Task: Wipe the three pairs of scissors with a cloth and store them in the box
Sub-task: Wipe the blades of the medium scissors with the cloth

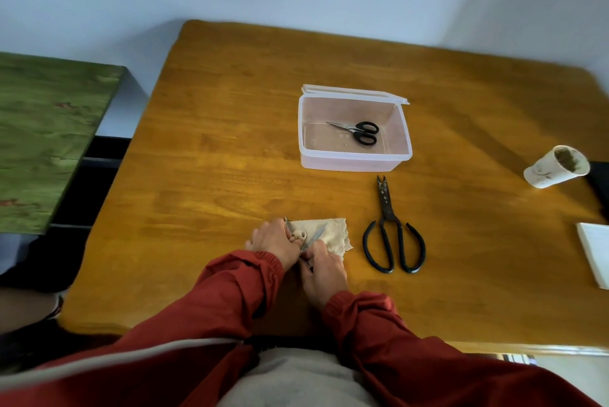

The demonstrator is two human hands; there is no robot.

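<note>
Both hands, right hand (324,270) gripping handles, left hand (275,243) pinching cloth (333,235) round open scissors (314,237): second pair mid-wipe (one boxed). Next: box (354,163) beyond hands; large scissors (392,242) wait rightward.

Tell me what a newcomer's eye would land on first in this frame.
Probably the large black scissors lying alone on the wooden table, just in front of the clear plastic box that holds small black-handled scissors. Next, at the near edge, the left hand and right hand work a third pair on a beige cloth.
</note>
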